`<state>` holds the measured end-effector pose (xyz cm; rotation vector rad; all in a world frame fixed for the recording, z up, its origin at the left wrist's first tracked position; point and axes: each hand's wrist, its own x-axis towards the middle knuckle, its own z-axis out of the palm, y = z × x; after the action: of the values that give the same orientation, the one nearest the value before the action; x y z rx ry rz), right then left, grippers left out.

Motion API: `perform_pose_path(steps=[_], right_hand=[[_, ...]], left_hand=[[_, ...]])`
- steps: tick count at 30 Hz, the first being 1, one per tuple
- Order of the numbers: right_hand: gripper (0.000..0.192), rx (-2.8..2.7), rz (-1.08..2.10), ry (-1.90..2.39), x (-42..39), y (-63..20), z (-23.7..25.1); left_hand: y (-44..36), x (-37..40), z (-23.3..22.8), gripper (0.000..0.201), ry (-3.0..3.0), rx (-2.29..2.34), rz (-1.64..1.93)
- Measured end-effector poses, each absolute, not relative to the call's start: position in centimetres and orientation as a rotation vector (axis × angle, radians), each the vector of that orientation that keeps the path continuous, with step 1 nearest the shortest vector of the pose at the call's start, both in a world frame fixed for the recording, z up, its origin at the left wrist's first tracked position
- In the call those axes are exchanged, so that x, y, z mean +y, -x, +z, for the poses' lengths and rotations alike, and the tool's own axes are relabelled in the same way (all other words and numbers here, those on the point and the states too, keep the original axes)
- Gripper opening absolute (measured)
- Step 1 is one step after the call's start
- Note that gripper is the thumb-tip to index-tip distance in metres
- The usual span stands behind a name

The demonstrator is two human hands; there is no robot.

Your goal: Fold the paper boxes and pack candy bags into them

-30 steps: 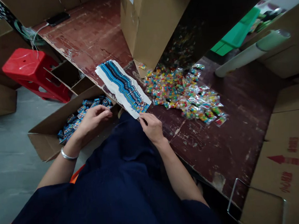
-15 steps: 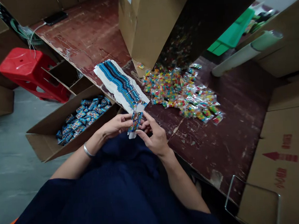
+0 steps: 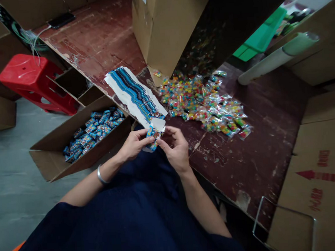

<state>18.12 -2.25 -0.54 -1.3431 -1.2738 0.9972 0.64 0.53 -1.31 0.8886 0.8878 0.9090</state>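
Sitting at the worn brown table (image 3: 246, 165), I have a tall cardboard carton (image 3: 162, 25) standing at its far side, with a heap of small bags of coloured sweets (image 3: 206, 103) spilled at its foot. Left of me, down on the floor, an open box (image 3: 79, 148) holds many finished blue packets. A fanned stack of flat blue cartons (image 3: 136, 95) lies at the table's near edge, just beyond my hands. My left hand (image 3: 132, 143) and right hand (image 3: 175, 148) meet over my lap, both pinching one small printed carton (image 3: 154, 131), its white flap standing open at the top; my fingers are narrow, closed on its edges. I judge the thin card could crease or tear if I press a fold crooked. A loose pinch could drop it into my lap, and a stray elbow could push the stack off the edge.
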Motion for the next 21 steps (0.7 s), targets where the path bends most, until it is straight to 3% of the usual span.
perform_pose_path(steps=[3,7,10,13,21], right_hand=[[0.027,-1.140,1.038,1.344,-2.8,-17.0,-1.7],[0.024,-1.076,0.908,1.350,-2.5,-16.2,-2.4],[0.032,-1.117,0.815,1.305,-2.1,-16.1,-2.8],[0.037,-1.216,0.661,1.284,-1.9,-16.4,-3.5],[0.015,-1.468,0.438,1.256,-2.0,-17.8,-3.6]], left_hand=[[-2.1,-0.1,-2.1,0.040,-0.816,0.954,1.066],[-3.2,-0.8,-2.8,0.042,-0.765,1.017,1.245],[-2.9,-1.1,-2.9,0.058,-0.916,1.054,1.313],[-2.1,-1.1,-3.0,0.061,-1.150,1.020,1.201],[-0.3,-0.6,-2.3,0.039,-1.266,0.887,0.892]])
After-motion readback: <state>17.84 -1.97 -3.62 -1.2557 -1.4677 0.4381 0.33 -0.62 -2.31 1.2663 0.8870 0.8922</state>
